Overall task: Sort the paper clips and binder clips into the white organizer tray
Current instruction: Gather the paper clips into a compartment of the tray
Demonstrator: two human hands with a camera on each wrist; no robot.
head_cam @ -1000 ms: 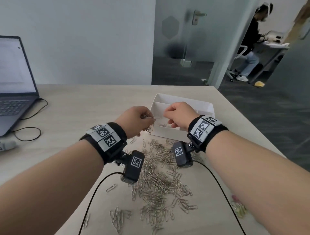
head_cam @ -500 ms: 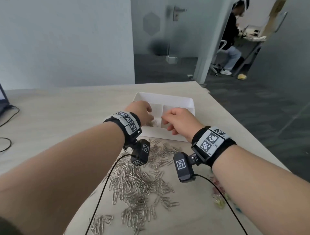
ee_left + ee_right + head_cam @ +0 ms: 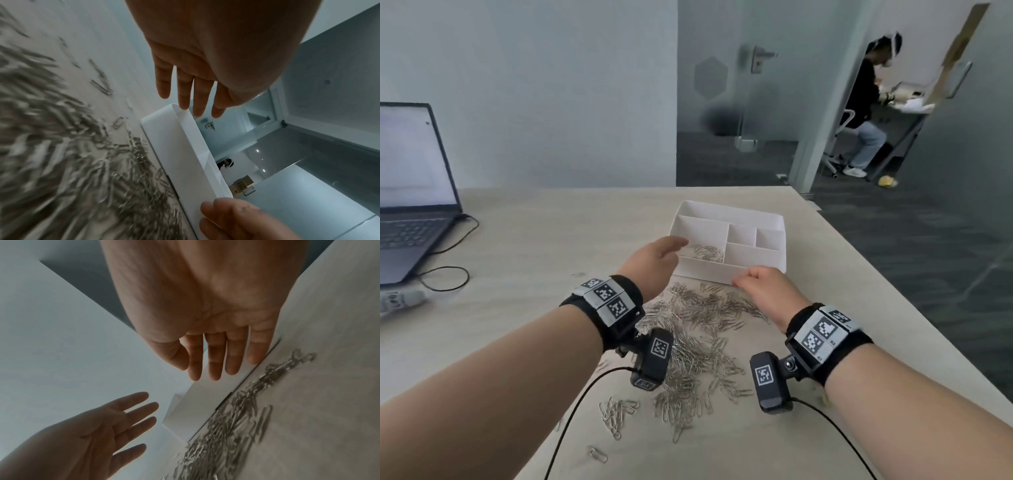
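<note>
The white organizer tray (image 3: 763, 219) stands on the table ahead of me, and a small heap of silver paper clips (image 3: 707, 253) lies in its near left compartment. A large pile of loose paper clips (image 3: 698, 339) spreads over the table between my wrists. My left hand (image 3: 657, 258) hovers at the tray's left front corner with straight fingers (image 3: 186, 91) and holds nothing. My right hand (image 3: 760, 282) is at the tray's front wall (image 3: 207, 395), fingers (image 3: 214, 360) relaxed and empty. No binder clip shows clearly.
An open laptop (image 3: 410, 205) sits at the far left with a black cable (image 3: 445, 277) looping beside it. The table's right edge (image 3: 887, 294) runs close to the tray. A person sits at a desk beyond the glass door.
A second ago both hands pinched a bunch of clips over the tray. Now both are open and empty, drawn apart and back, and the clips lie in the left compartment.
</note>
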